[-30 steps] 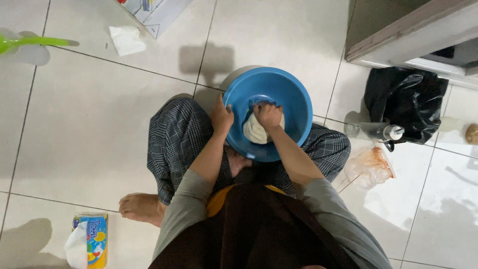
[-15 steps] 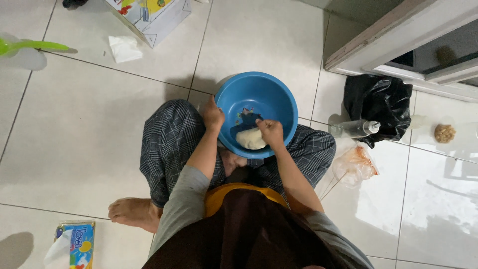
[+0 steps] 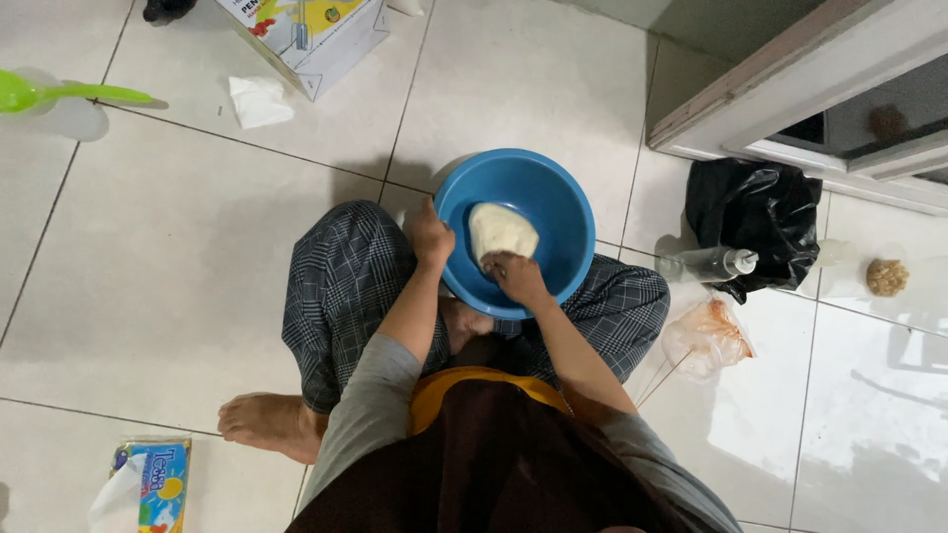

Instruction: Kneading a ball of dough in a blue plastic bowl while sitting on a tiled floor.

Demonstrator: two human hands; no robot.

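Note:
A round blue plastic bowl (image 3: 553, 192) rests on my crossed legs as I sit on the tiled floor. A pale lump of dough (image 3: 501, 230) lies inside it. My left hand (image 3: 430, 233) grips the bowl's left rim. My right hand (image 3: 514, 275) is inside the bowl, fingers closed on the near edge of the dough and pressing on it.
To my right lie a clear plastic bottle (image 3: 708, 264), a black plastic bag (image 3: 755, 222) and a crumpled clear bag (image 3: 705, 339). A cardboard box (image 3: 311, 35), a white tissue (image 3: 259, 100) and a green utensil (image 3: 59, 95) lie ahead left; a tissue pack (image 3: 148, 484) sits near left.
The dough has shifted toward the bowl's left side and my right hand has drawn back to its near edge. The view has tilted, so the bowl sits lower in frame.

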